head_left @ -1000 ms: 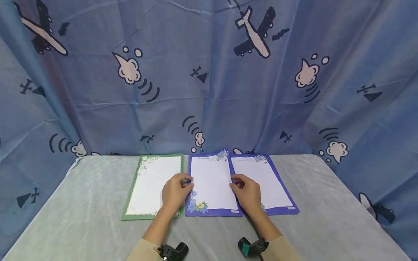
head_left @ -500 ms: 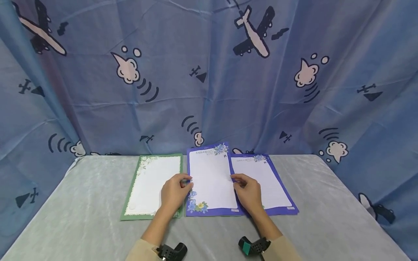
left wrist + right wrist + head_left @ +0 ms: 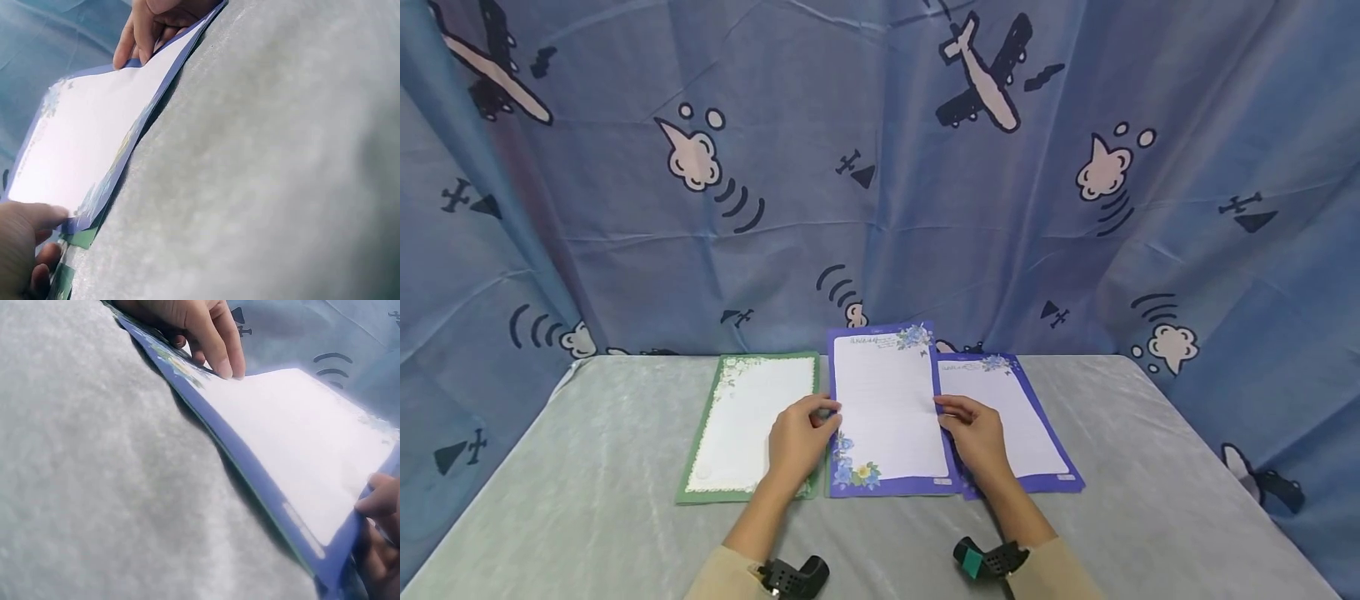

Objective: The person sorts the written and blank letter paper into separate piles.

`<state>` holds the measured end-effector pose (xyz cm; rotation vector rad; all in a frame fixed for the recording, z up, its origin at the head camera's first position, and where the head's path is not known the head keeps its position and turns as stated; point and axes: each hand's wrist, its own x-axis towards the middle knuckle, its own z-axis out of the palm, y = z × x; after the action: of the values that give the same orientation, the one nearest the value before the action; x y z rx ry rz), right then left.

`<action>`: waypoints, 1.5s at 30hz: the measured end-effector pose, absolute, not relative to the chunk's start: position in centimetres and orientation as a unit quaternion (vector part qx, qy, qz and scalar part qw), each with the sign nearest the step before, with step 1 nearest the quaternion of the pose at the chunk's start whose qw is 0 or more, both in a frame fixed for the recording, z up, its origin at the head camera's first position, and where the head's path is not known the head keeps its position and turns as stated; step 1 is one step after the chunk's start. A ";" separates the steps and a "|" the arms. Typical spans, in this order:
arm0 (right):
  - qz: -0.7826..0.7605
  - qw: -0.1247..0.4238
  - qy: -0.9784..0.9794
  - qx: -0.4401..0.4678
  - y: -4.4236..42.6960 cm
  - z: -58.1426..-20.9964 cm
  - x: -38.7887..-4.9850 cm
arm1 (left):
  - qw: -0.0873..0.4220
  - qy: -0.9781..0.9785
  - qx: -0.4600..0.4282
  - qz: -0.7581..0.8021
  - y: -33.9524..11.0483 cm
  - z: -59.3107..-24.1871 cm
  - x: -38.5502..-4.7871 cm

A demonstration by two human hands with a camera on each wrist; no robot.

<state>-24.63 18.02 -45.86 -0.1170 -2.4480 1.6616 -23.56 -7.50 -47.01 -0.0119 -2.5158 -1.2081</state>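
A purple-bordered sheet of paper (image 3: 887, 408) with blue flowers in its corners is held between both hands, its far edge tilted up. My left hand (image 3: 801, 442) pinches its left edge, thumb on top in the left wrist view. On its right edge, my right hand (image 3: 977, 437) grips with thumb and fingers. Beneath the sheet a strip of green paper (image 3: 81, 237) shows; how much lies there is hidden. A second purple-bordered sheet (image 3: 1026, 425) lies to the right, partly covered by the right hand. To the left lies a green-bordered sheet (image 3: 737, 433), partly behind the left hand.
The papers are on a table with a grey cloth (image 3: 587, 467). Behind it hangs a blue curtain (image 3: 790, 150) printed with airplanes and clouds. Black devices are strapped at the left wrist (image 3: 793, 577) and right wrist (image 3: 992, 560).
The middle purple sheet's far edge has risen and tilted up off the table. It has shifted slightly right at the top, and the right hand has moved slightly right with it.
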 end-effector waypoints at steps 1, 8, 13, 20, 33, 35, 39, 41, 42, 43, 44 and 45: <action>0.561 0.089 -0.822 -0.040 18.0 -45.8 -24.6 | 0.174 -0.886 -0.003 -0.431 -7.5 -46.9 -23.5; 0.573 0.059 -0.817 -0.037 18.3 -45.2 -24.5 | 0.161 -0.872 -0.013 -0.463 -7.5 -46.3 -23.5; 0.560 0.034 -0.827 -0.028 18.7 -44.1 -24.2 | 0.160 -0.854 -0.017 -0.495 -7.4 -45.6 -23.5; 0.566 0.016 -0.824 -0.025 19.4 -42.1 -23.9 | 0.149 -0.833 -0.027 -0.532 -7.2 -44.6 -23.3; 0.547 0.009 -0.837 -0.018 20.8 -38.7 -23.2 | 0.143 -0.817 -0.058 -0.556 -5.9 -41.8 -22.1; 0.537 0.012 -0.843 -0.017 21.3 -38.2 -23.0 | 0.144 -0.813 -0.062 -0.561 -5.5 -41.4 -21.7; 0.519 0.025 -0.854 -0.013 22.2 -37.1 -22.6 | 0.143 -0.807 -0.073 -0.568 -4.7 -40.7 -21.4; 0.517 0.032 -0.855 -0.012 22.5 -36.7 -22.5 | 0.138 -0.810 -0.079 -0.564 -4.4 -40.1 -21.5; 0.517 0.035 -0.855 -0.012 22.5 -36.6 -22.5 | 0.136 -0.813 -0.082 -0.561 -4.4 -39.8 -21.6; 0.518 0.037 -0.854 -0.015 22.5 -36.6 -22.5 | 0.134 -0.816 -0.085 -0.556 -4.3 -39.5 -21.7; 0.520 0.039 -0.853 -0.017 22.4 -36.6 -22.5 | 0.132 -0.820 -0.087 -0.550 -4.3 -39.3 -21.8; 0.521 0.041 -0.852 -0.020 22.3 -36.6 -22.5 | 0.131 -0.824 -0.090 -0.544 -4.3 -39.0 -21.9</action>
<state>-22.53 22.28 -36.58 -0.0605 -2.6108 1.5955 -21.87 -4.27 -39.00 -0.2610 -2.3917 -1.5809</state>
